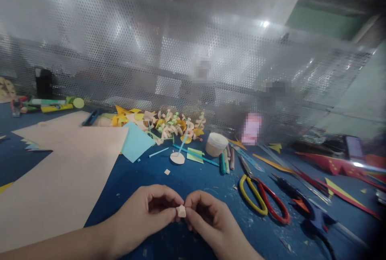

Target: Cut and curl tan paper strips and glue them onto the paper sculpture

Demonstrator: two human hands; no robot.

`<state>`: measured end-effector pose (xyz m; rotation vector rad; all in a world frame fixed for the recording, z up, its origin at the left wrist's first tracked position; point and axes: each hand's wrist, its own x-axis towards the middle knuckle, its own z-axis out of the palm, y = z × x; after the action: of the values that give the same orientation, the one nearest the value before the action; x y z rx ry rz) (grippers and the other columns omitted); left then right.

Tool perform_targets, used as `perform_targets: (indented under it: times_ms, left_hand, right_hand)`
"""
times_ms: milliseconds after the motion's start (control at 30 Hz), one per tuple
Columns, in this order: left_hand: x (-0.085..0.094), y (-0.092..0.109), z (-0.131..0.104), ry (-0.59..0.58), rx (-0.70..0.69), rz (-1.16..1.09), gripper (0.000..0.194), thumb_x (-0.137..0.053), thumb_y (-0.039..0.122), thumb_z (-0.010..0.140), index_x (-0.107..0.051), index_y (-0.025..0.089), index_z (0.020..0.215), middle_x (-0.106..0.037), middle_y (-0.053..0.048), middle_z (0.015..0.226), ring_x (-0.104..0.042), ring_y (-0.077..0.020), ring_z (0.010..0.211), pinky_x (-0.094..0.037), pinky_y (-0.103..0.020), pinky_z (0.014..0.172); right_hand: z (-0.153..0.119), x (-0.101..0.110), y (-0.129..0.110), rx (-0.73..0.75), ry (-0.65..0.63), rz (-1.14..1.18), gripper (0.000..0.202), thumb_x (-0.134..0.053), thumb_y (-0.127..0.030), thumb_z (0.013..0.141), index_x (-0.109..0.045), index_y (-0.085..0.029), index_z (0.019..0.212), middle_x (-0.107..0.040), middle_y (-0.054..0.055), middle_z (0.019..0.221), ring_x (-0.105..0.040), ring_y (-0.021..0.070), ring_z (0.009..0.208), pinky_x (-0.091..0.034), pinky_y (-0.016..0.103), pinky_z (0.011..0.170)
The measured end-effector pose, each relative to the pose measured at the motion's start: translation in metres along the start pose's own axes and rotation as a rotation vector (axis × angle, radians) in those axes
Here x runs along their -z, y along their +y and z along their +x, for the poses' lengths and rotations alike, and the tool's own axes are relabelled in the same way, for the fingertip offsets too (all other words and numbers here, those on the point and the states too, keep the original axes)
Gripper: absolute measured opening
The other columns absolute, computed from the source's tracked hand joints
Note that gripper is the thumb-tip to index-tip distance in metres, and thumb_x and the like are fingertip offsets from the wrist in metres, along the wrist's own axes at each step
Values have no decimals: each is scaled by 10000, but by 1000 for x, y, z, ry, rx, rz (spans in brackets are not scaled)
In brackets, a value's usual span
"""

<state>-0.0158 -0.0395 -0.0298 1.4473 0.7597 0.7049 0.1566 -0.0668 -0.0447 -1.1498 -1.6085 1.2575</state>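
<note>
Between the fingertips of both hands sits a small pale pink paper star (181, 211), low over the blue table near its front. My left hand (147, 211) pinches it from the left with thumb and forefinger. From the right, my right hand (209, 217) closes on it with its thumb and fingers. Beyond the hands lie a tiny pale paper square (167, 172) and a pale paper disc (177, 158) with a thin blue strip standing up from it. Scissors (255, 195) with one yellow and one red handle rest right of my right hand.
Large pale paper sheets (69, 179) cover the left side, with a light blue sheet (137, 141) beside them. Curled paper scraps (169, 125) pile against the perforated metal screen (120, 50). A white tape roll (216, 144) stands mid-table; a blue glue gun (315, 213) lies right.
</note>
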Motion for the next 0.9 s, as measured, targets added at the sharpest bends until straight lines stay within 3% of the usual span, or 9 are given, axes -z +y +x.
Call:
perform_targets:
  times_ms: [333,500,900]
  left_hand:
    - [2,-1,2,-67,24,-17,156,-546,292,793,-600,147,813,-585,17,696,-544,-112,688,-433,-239,703]
    - [1,-3,1,-102,33,0,204,-520,335,803,-588,142,788,-587,13,679,-548,-110,647,-441,-241,667]
    - [-1,2,0,-55,64,0,170,-528,307,766,-581,149,736,-586,15,653,-554,-121,632,-442,-254,661]
  right_hand:
    - [0,2,3,14,69,1,232,-532,-398,801,-536,-167,821,-488,-28,652,-429,92,573,-346,204,532]
    - [-1,2,3,33,48,-50,241,-506,-401,814,-537,-165,776,-493,-23,634,-437,100,576,-356,215,539]
    - [-4,-1,-5,75,3,-24,240,-497,-406,823,-520,-170,857,-571,24,729,-550,132,666,-435,241,604]
